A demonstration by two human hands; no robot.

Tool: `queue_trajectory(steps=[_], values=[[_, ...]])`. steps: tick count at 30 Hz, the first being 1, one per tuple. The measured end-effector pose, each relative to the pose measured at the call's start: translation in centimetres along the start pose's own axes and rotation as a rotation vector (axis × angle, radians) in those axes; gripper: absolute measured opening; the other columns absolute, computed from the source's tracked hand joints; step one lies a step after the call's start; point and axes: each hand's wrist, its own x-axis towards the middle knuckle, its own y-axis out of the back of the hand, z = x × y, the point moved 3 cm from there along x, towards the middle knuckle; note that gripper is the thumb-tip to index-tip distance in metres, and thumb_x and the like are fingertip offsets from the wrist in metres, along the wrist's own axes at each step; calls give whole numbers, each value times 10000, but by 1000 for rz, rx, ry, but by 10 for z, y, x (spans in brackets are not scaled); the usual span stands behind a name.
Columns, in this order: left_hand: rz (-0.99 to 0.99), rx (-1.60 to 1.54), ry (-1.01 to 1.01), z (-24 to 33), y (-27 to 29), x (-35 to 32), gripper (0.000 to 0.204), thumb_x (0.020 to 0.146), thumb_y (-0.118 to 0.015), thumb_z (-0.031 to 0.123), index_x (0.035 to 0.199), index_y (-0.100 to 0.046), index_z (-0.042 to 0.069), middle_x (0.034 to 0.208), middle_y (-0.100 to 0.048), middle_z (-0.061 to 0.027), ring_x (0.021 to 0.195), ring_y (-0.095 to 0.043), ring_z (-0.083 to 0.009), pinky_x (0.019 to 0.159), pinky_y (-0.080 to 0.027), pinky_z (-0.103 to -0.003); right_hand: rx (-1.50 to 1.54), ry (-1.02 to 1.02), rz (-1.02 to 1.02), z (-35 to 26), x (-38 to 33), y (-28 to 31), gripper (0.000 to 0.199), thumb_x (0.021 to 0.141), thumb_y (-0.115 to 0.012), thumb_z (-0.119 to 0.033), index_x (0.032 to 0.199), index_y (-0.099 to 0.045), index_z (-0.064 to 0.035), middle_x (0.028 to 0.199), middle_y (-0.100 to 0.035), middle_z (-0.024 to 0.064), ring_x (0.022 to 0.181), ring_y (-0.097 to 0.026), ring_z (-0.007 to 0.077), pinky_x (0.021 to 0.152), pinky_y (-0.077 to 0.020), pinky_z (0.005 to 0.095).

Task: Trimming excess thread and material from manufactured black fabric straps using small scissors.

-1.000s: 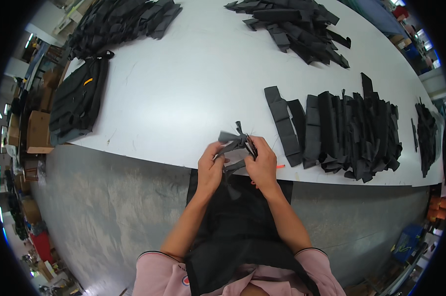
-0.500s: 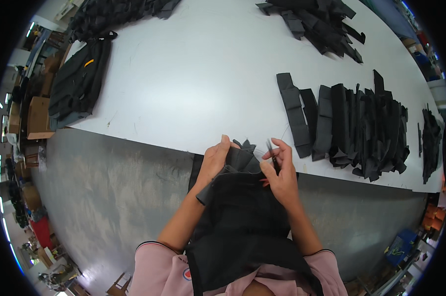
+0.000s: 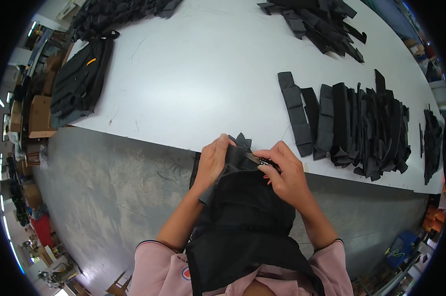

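My left hand (image 3: 212,160) pinches a folded dark grey fabric piece (image 3: 236,157) at the table's near edge, its thumb up along the cloth. Part of that piece hangs down below my left wrist. In my right hand (image 3: 288,173) are small thread snips (image 3: 266,162), gripped between thumb and fingers. Their blades point left and lie against the fabric; whether they are closed on a thread is too small to tell. A black apron (image 3: 238,212) covers my front under both hands.
The white table (image 3: 183,89) spreads ahead of me. At right lie stacked dark fabric strips (image 3: 366,130), with a loose strip (image 3: 296,111) beside them. Heaped dark pieces (image 3: 321,27) lie farther back. A black backpack (image 3: 80,81) rests at the left edge, beside another dark pile (image 3: 119,15).
My right hand has turned, bringing the snips from pointing up and away to pointing left against the fabric. My left hand keeps its hold, nearly in place.
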Motion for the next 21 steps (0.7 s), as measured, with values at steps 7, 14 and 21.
queue_trajectory(steps=[7, 14, 21], values=[[-8, 58, -25, 4, -4, -1, 473, 988, -386, 406, 794, -567, 15, 642, -461, 35, 619, -394, -50, 553, -342, -218, 82, -48, 4, 11, 4, -6, 242, 765, -587, 50, 996, -637, -3, 801, -503, 73, 644, -521, 142, 572, -434, 241], [-36, 18, 42, -1, -5, -2, 479, 984, -387, 426, 800, -571, 24, 648, -469, 36, 617, -405, -51, 550, -339, -211, -14, 7, 23, 6, 5, -9, 216, 764, -615, -10, 976, -630, -52, 812, -515, 80, 658, -562, 227, 591, -448, 300], [-92, -74, 105, -8, -2, 0, 499, 978, -381, 452, 800, -576, 28, 659, -488, 35, 627, -425, -58, 576, -358, -215, 269, -171, -25, 6, 7, -5, 237, 738, -614, 33, 969, -645, -11, 773, -512, 73, 672, -538, 167, 580, -428, 283]])
